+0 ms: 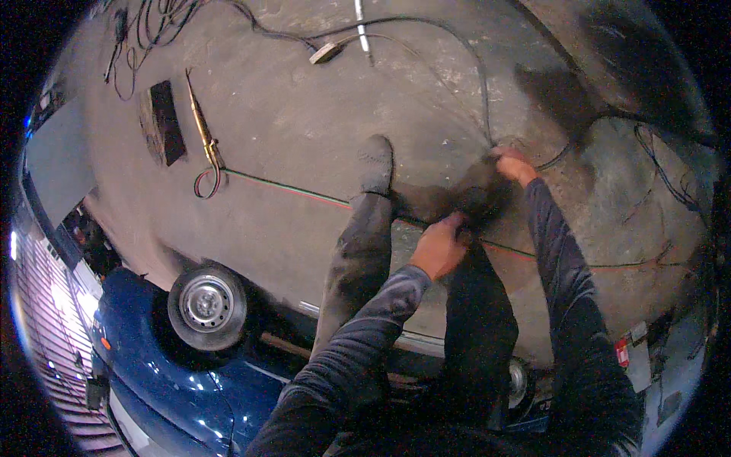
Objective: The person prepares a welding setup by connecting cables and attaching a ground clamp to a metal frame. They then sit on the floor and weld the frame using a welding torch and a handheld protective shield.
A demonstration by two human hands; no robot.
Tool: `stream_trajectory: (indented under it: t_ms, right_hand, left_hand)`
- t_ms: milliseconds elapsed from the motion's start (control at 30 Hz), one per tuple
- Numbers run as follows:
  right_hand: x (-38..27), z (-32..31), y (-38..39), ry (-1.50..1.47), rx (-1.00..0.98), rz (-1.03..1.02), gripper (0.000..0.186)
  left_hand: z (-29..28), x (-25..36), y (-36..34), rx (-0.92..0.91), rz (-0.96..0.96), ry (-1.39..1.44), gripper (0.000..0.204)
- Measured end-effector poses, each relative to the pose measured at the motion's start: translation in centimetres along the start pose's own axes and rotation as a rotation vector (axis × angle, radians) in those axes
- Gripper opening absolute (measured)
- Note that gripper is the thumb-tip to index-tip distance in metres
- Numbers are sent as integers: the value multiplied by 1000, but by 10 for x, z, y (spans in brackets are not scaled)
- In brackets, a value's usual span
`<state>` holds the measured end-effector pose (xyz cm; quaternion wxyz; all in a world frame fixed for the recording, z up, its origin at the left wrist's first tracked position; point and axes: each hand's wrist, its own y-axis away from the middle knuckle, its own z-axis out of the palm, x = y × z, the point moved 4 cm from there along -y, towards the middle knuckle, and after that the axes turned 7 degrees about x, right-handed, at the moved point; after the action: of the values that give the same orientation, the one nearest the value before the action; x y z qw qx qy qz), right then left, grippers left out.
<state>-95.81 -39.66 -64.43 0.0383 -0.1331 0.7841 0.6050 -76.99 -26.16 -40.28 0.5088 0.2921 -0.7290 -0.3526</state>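
My right hand (515, 166) is closed around a dark cable (483, 84), which loops down from the far side of the floor and runs on to the right past my fingers. Closer to me, my left hand (443, 248) has its fingers curled beside my bent right leg. Whatever it may grip is hidden in the dark patch there. A thin red and green twin hose (289, 189) crosses the floor beneath my legs. To the left it leads to a brass torch (201, 126), lying far from both hands.
A dark flat block (165, 123) lies beside the torch. Tangled cables (164, 23), a small pale block (326, 52) and a white rod (361, 27) are at the far side. Behind me stands a blue car (179, 385) with its wheel (206, 307) at left. More cable (661, 160) lies right.
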Motion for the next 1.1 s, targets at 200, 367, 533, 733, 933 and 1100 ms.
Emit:
stream_trajectory:
  t_ms: [200, 367, 533, 733, 933, 1100]
  right_hand:
    - [-53, 39, 27, -490, 190, -104, 53]
    - [-21, 33, -5, -322, 819, 204, 59]
    - [0, 27, -33, -84, 879, 163, 36]
    - [24, 30, -65, -275, 691, 268, 34]
    - [47, 24, -44, -399, 964, 336, 36]
    - [18, 48, -47, -221, 901, 287, 39]
  left_hand:
    - [-6, 1, -9, 163, -14, -89, 51]
    - [-3, 1, -3, 20, -51, -24, 51]
    - [-11, -1, 0, -53, -57, -54, 47]
    - [-14, 2, -1, -99, -89, -73, 42]
    - [-17, 6, -2, -90, -77, -79, 40]
    - [-20, 8, -3, -93, -64, -98, 39]
